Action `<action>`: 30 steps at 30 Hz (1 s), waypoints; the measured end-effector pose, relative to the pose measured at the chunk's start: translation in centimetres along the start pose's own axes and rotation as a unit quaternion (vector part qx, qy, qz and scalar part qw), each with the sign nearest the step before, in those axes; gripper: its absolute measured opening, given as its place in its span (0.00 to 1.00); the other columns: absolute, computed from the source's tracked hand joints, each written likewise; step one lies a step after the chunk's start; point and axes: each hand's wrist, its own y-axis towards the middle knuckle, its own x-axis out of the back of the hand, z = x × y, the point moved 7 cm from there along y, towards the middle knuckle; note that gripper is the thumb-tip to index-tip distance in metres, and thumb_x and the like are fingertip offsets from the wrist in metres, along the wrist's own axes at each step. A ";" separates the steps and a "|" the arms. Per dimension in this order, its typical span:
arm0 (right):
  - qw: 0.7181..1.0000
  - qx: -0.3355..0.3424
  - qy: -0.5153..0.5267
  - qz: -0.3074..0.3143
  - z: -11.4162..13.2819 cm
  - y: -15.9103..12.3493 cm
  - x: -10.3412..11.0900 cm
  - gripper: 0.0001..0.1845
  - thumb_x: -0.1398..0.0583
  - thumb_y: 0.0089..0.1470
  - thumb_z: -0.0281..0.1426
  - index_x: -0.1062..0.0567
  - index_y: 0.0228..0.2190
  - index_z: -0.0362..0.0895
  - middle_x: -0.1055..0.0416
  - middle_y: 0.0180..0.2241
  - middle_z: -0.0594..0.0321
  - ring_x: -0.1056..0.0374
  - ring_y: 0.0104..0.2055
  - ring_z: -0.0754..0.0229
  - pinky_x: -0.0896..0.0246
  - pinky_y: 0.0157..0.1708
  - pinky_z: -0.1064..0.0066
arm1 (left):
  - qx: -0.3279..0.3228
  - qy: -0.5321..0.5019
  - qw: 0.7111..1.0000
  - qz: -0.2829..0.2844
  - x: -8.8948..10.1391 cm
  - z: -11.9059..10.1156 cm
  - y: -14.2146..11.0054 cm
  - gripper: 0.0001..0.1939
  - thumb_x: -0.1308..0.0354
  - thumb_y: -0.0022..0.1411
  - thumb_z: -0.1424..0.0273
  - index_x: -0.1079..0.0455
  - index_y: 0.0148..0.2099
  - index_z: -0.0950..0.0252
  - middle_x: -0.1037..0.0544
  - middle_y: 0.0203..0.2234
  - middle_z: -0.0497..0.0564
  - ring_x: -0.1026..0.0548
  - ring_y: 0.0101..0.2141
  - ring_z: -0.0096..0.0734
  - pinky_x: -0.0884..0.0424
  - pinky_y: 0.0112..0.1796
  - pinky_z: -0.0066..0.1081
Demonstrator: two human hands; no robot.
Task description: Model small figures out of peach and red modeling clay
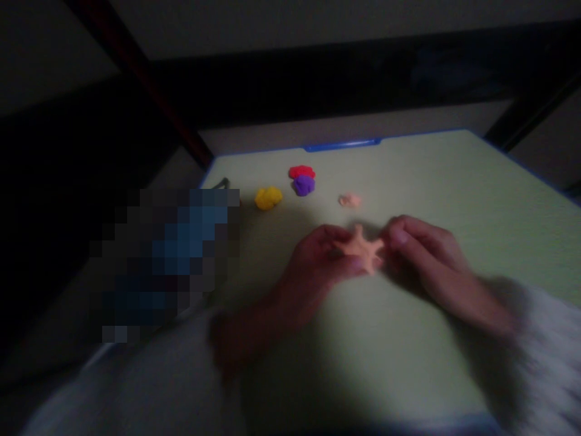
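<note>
A peach-orange star-shaped piece of modelling clay (361, 248) is held just above the table, its arms pointing outward. My left hand (320, 257) grips it from the left, thumb across its lower edge and fingers behind. From the right, my right hand (417, 248) is closed in a pinch at the tip of one arm of the star; its lower fingers are in shadow. Beyond the star a small lump of the same pale orange clay (350, 200) lies on the tabletop.
The pale green table (454, 181) has a blue rim and a blue handle-like strip (342, 145) at its far edge. Toward the back lie lumps of yellow (268, 198), red (301, 172) and purple clay (304, 185), the last two touching. A pixelated patch hides the left side.
</note>
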 end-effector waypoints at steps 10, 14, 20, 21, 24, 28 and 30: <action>1.000 -0.003 -0.020 0.019 0.4 -0.1 -0.8 0.11 0.48 0.60 0.35 0.38 0.26 0.45 0.44 0.20 0.70 0.46 0.20 0.69 0.50 0.17 0.78 | -0.004 0.019 1.000 0.003 0.0 0.1 0.1 0.17 0.36 0.43 0.78 0.36 0.36 0.66 0.25 0.32 0.50 0.25 0.32 0.31 0.31 0.38 0.34; 1.000 -0.008 -0.002 0.018 0.3 -0.2 -0.8 0.11 0.48 0.60 0.35 0.37 0.27 0.45 0.45 0.20 0.70 0.47 0.19 0.69 0.52 0.16 0.78 | -0.003 0.009 1.000 0.005 0.0 0.2 0.1 0.17 0.36 0.43 0.78 0.37 0.36 0.66 0.25 0.31 0.49 0.25 0.32 0.31 0.31 0.37 0.34; 0.995 -0.052 0.079 -0.014 -0.8 -0.1 -0.7 0.15 0.48 0.59 0.40 0.38 0.25 0.45 0.46 0.19 0.71 0.50 0.19 0.69 0.55 0.16 0.78 | -0.006 0.004 1.000 0.011 0.1 0.3 0.1 0.18 0.36 0.43 0.77 0.37 0.38 0.66 0.25 0.31 0.49 0.25 0.32 0.33 0.31 0.37 0.36; 0.995 -0.057 0.083 -0.012 -0.9 -0.1 -0.7 0.15 0.48 0.59 0.40 0.38 0.25 0.45 0.46 0.19 0.71 0.50 0.19 0.70 0.55 0.16 0.78 | -0.006 0.008 1.000 0.010 0.1 0.3 0.1 0.18 0.36 0.43 0.77 0.37 0.38 0.66 0.25 0.30 0.49 0.25 0.32 0.32 0.31 0.37 0.35; 0.995 -0.070 0.074 0.007 -1.0 -0.2 -0.9 0.14 0.47 0.58 0.40 0.37 0.26 0.45 0.47 0.19 0.71 0.51 0.20 0.70 0.56 0.16 0.79 | -0.008 0.014 1.000 0.010 0.1 0.2 0.1 0.18 0.36 0.43 0.78 0.37 0.37 0.66 0.26 0.30 0.49 0.25 0.32 0.31 0.31 0.36 0.33; 0.995 -0.071 0.066 0.014 -0.8 -0.3 -1.0 0.14 0.47 0.58 0.40 0.37 0.25 0.45 0.47 0.19 0.71 0.51 0.20 0.70 0.56 0.17 0.79 | -0.005 0.000 1.000 0.003 0.2 0.2 0.1 0.18 0.37 0.43 0.79 0.39 0.36 0.66 0.26 0.32 0.48 0.25 0.32 0.30 0.31 0.36 0.33; 0.995 -0.067 0.073 0.016 -0.6 -0.2 -1.0 0.16 0.48 0.59 0.40 0.37 0.24 0.45 0.47 0.19 0.71 0.51 0.20 0.70 0.57 0.17 0.78 | -0.013 0.004 1.000 -0.002 0.2 0.1 0.2 0.18 0.37 0.43 0.79 0.39 0.37 0.66 0.26 0.31 0.48 0.25 0.32 0.30 0.31 0.36 0.33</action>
